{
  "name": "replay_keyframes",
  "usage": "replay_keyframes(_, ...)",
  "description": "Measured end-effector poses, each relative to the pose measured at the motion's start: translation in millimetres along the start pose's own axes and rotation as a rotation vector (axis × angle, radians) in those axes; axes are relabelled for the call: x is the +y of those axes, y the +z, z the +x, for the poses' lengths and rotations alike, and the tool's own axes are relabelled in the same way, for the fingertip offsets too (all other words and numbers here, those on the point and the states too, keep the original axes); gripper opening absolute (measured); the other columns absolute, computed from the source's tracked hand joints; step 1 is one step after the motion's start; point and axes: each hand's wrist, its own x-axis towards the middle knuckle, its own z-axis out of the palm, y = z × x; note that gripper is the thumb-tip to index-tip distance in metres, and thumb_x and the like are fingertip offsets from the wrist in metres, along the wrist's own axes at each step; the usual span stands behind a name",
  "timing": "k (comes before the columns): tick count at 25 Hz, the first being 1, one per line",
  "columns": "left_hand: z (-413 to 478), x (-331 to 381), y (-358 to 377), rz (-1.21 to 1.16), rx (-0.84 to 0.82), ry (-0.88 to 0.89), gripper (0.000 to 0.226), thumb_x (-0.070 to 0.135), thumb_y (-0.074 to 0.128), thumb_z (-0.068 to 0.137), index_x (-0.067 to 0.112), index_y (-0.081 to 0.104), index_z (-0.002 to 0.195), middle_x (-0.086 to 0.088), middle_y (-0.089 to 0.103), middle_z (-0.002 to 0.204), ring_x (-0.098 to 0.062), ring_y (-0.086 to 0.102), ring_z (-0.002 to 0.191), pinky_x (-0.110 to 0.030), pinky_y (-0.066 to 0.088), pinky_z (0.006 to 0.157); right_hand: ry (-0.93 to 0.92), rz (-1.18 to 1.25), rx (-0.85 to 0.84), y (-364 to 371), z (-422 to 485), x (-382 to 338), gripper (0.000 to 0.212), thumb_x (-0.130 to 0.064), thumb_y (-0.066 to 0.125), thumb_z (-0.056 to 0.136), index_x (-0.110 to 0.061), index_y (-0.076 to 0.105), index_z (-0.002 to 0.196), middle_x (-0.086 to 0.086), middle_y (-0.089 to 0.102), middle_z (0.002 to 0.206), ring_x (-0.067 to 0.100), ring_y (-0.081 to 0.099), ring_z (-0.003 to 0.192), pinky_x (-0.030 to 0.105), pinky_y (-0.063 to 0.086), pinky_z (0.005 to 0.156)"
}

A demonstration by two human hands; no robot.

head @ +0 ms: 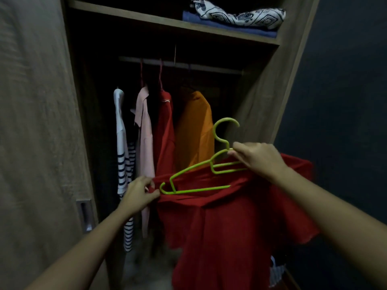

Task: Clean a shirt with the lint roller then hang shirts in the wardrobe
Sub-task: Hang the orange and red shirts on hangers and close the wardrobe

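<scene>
A red shirt [230, 222] hangs in front of the open wardrobe, draped over my right forearm. My right hand [256, 159] pinches a green plastic hanger [201, 164] just below its hook. The hanger's left end lies at the shirt's neck opening. My left hand [140, 193] grips the red cloth at that opening, beside the hanger's tip. No lint roller is in view.
The wardrobe rail [180, 64] holds a striped white shirt [123, 155], a pink shirt [144, 139], a red shirt [166, 130] and an orange shirt [195, 126]. Folded cloths [236, 17] lie on the top shelf. The sliding door [37, 122] stands at left, a dark wall [345, 101] at right.
</scene>
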Motion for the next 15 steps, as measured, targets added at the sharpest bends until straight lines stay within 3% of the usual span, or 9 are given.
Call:
replay_keyframes(2,5,25,1,-0.064,0.137,-0.012,0.017,0.003,0.069,0.070,0.010,0.059,0.080,-0.005,0.051,0.084,-0.024,0.052,0.083,-0.019,0.027,0.064,0.043,-0.026,-0.031,8,0,-12,0.044,-0.058,0.024,0.089,-0.022,0.048,0.087,0.003,0.067,0.081,0.031,0.066,0.067,0.032,0.043,0.047)
replay_keyframes(4,6,55,-2,-0.106,0.257,0.062,0.029,0.000,0.064,0.071,0.006,0.063,0.099,-0.008,0.050,0.093,-0.021,0.051,0.093,-0.014,0.029,0.075,0.119,-0.020,-0.044,10,3,-21,0.041,-0.057,0.027,0.091,-0.022,0.049,0.090,0.002,0.068,0.087,0.031,0.067,0.074,0.034,0.045,0.052)
replay_keyframes(6,-1,84,-5,-0.071,0.228,0.339,0.042,0.009,0.055,0.074,0.006,0.060,0.116,-0.009,0.049,0.099,-0.017,0.050,0.094,-0.015,0.032,0.082,0.254,0.082,-0.019,8,6,-27,0.037,-0.056,0.031,0.092,-0.024,0.049,0.089,0.001,0.066,0.084,0.031,0.066,0.079,0.035,0.045,0.058)
replay_keyframes(9,-14,98,-11,0.250,0.085,0.802,0.044,0.029,0.051,0.084,0.020,0.048,0.127,-0.002,0.056,0.113,-0.017,0.054,0.096,-0.026,0.041,0.084,0.387,0.300,0.026,0,9,-29,0.031,-0.057,0.033,0.092,-0.032,0.043,0.077,-0.008,0.054,0.066,0.021,0.059,0.068,0.030,0.037,0.055)
replay_keyframes(10,-14,94,-16,0.301,0.166,0.822,0.044,0.039,0.051,0.086,0.025,0.046,0.127,0.000,0.056,0.118,-0.019,0.054,0.100,-0.031,0.043,0.083,0.390,0.338,0.048,-4,9,-27,0.029,-0.056,0.034,0.092,-0.034,0.041,0.075,-0.010,0.050,0.061,0.015,0.054,0.063,0.027,0.033,0.053)
replay_keyframes(11,-13,90,-24,0.261,0.285,0.726,0.046,0.047,0.052,0.085,0.026,0.044,0.126,-0.002,0.053,0.123,-0.020,0.052,0.106,-0.035,0.042,0.086,0.386,0.360,0.074,-7,8,-24,0.027,-0.054,0.035,0.092,-0.034,0.043,0.075,-0.011,0.047,0.057,0.010,0.051,0.060,0.026,0.031,0.051)
replay_keyframes(13,-8,83,-45,0.152,0.447,0.407,0.053,0.056,0.048,0.084,0.024,0.045,0.126,-0.006,0.047,0.127,-0.023,0.046,0.116,-0.042,0.038,0.093,0.378,0.385,0.156,-11,7,-23,0.030,-0.053,0.037,0.091,-0.031,0.050,0.076,-0.014,0.045,0.054,0.007,0.049,0.058,0.025,0.031,0.050)
replay_keyframes(15,2,76,-57,0.208,0.341,0.325,0.058,0.065,0.034,0.086,0.021,0.052,0.120,-0.005,0.059,0.116,-0.026,0.056,0.108,-0.040,0.045,0.085,0.355,0.401,0.201,-12,11,-29,0.035,-0.056,0.038,0.090,-0.027,0.056,0.079,-0.013,0.048,0.056,0.008,0.053,0.061,0.026,0.036,0.051)
